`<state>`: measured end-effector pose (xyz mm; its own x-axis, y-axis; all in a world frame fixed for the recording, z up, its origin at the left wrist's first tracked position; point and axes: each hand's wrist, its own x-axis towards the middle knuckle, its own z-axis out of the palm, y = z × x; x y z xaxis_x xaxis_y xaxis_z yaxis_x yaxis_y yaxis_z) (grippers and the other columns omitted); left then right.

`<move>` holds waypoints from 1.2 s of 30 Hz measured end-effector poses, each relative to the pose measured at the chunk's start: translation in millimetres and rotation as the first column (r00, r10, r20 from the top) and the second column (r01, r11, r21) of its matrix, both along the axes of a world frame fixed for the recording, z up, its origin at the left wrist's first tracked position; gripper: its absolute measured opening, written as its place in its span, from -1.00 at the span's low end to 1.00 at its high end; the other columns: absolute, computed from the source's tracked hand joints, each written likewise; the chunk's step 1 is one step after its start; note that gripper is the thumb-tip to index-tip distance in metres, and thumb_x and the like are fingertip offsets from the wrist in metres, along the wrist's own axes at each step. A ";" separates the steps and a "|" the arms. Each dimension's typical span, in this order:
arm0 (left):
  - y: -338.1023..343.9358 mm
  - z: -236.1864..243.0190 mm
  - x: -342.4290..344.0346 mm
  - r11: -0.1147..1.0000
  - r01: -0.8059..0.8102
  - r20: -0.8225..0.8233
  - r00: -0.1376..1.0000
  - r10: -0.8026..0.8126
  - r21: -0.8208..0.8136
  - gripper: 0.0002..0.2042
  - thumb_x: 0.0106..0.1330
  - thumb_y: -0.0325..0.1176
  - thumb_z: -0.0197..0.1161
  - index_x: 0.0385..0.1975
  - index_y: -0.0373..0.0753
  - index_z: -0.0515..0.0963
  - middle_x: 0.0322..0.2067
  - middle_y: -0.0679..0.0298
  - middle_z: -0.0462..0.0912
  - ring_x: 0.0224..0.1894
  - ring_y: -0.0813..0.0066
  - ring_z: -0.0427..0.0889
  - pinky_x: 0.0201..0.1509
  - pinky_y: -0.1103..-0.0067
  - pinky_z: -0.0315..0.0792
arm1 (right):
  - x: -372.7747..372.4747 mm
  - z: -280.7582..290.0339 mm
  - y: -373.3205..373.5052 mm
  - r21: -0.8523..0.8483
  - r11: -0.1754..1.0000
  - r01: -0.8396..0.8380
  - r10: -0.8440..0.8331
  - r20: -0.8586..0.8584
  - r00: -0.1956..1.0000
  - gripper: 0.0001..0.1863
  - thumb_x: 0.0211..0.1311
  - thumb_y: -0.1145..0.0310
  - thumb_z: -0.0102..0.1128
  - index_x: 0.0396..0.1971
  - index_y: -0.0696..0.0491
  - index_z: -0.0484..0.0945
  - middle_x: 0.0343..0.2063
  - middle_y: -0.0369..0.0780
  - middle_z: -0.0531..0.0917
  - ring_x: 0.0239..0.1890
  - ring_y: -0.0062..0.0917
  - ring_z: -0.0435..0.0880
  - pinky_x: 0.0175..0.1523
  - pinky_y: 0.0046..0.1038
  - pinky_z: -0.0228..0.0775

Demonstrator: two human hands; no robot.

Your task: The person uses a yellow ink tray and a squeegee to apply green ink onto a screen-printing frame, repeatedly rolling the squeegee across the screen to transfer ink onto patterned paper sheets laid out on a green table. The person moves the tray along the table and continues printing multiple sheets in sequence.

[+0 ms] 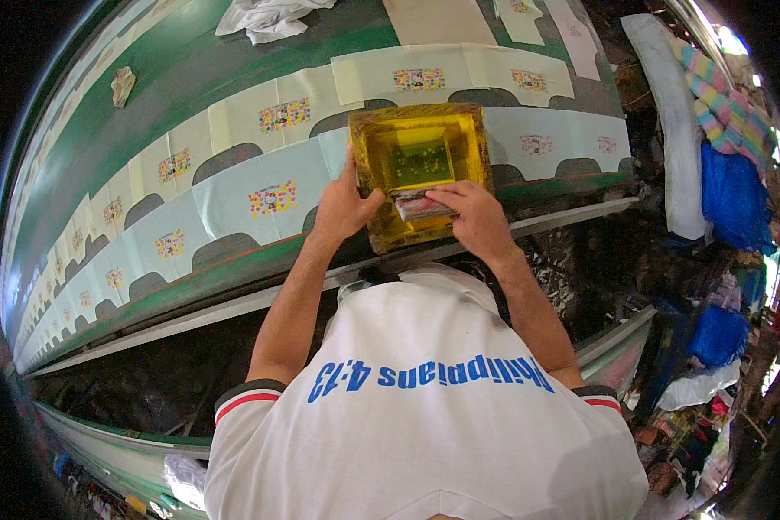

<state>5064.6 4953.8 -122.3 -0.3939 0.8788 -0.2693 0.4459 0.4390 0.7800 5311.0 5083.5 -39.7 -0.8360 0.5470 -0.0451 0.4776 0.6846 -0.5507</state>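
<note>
A yellow screen printing frame (361, 139) with a wooden border lies over the pale blue cut fabric pieces near the table's front edge. My left hand (347, 206) grips its left side, thumb over the inner edge and fingers along the outside. Inside the frame, at its near end, my right hand (472, 215) holds a squeegee (420, 206) smeared with pinkish ink. The squeegee looks tilted on the mesh; its lower edge is hard to make out. Through the yellow mesh (420, 160), a greenish window with small dots shows. The fabric beneath the frame is hidden.
Rows of printed pale blue (234, 208) and cream fabric pieces (303, 94) with curved cutouts cover the long green table (191, 74). A metal rail (581, 211) runs along its near side. White cloth (273, 17) lies at the back. Blue mesh cloth (732, 195) hangs right.
</note>
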 end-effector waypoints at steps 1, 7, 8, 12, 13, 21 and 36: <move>-0.4 -1.2 0.2 1.000 0.006 -0.013 1.000 -0.006 0.008 0.04 0.36 -0.16 0.39 0.73 -0.27 -0.14 -0.34 -0.27 0.77 -0.29 -0.38 0.78 -0.19 -0.04 0.62 | 2.7 0.0 -1.2 0.010 1.000 -0.014 0.014 -0.014 1.000 -0.41 0.05 0.70 0.18 0.11 0.01 0.81 0.06 -0.13 0.80 0.18 -0.11 0.71 0.32 -0.13 0.59; 6.6 28.7 9.6 0.999 0.004 -0.052 0.999 -0.006 -0.050 0.07 0.34 -0.23 0.41 0.72 -0.34 -0.19 -0.46 -0.20 0.74 -0.42 -0.29 0.76 -0.31 0.02 0.61 | 10.9 0.7 12.9 0.027 0.996 -0.087 0.089 -0.074 0.993 -0.42 0.02 0.66 0.26 0.12 0.02 0.80 0.04 -0.17 0.79 0.14 -0.15 0.72 0.28 -0.13 0.60; 6.0 38.5 13.5 0.997 -0.004 -0.079 0.997 -0.001 -0.071 0.07 0.34 -0.25 0.41 0.73 -0.33 -0.19 -0.47 -0.18 0.75 -0.44 -0.25 0.76 -0.33 0.04 0.61 | 14.1 2.9 17.1 0.026 0.996 -0.090 0.093 -0.098 0.991 -0.41 0.01 0.66 0.26 0.12 0.02 0.80 0.05 -0.17 0.79 0.13 -0.15 0.72 0.28 -0.13 0.60; 28.4 59.4 45.3 0.997 -0.017 -0.150 0.989 0.007 -0.070 0.07 0.36 -0.28 0.43 0.74 -0.31 -0.18 -0.51 -0.07 0.76 -0.53 -0.05 0.76 -0.42 0.13 0.60 | 45.3 11.0 40.9 0.040 0.995 -0.092 0.097 -0.144 0.985 -0.41 0.00 0.64 0.29 0.13 0.03 0.79 0.06 -0.17 0.78 0.12 -0.16 0.71 0.28 -0.13 0.59; 39.2 59.9 55.8 0.998 -0.015 -0.173 0.985 0.004 -0.060 0.06 0.36 -0.27 0.43 0.74 -0.30 -0.17 -0.51 -0.06 0.76 -0.53 -0.03 0.76 -0.42 0.13 0.60 | 57.0 12.7 50.8 0.049 0.995 -0.088 0.095 -0.147 0.985 -0.41 0.00 0.63 0.30 0.13 0.03 0.79 0.06 -0.17 0.78 0.12 -0.16 0.72 0.28 -0.13 0.59; 145.5 19.3 161.4 0.995 0.043 -0.179 0.984 -0.026 0.095 0.08 0.36 -0.22 0.46 0.73 -0.33 -0.17 -0.53 -0.05 0.74 -0.61 0.00 0.70 -0.49 0.19 0.55 | 169.7 7.6 150.0 0.091 0.996 0.007 0.009 -0.173 0.985 -0.47 0.04 0.64 0.26 0.06 0.04 0.82 0.04 -0.17 0.78 0.17 -0.18 0.70 0.30 -0.14 0.58; 197.1 -15.7 204.6 0.991 -0.051 0.033 0.998 0.047 0.121 -0.07 0.31 -0.39 0.44 0.68 -0.31 0.12 0.10 -0.08 0.83 0.06 0.15 0.87 0.14 0.33 0.68 | 221.1 -20.6 195.8 0.107 0.994 -0.032 0.050 -0.170 0.984 -0.60 0.25 0.43 0.28 0.08 -0.03 0.81 0.06 -0.20 0.73 0.18 -0.23 0.67 0.35 -0.12 0.49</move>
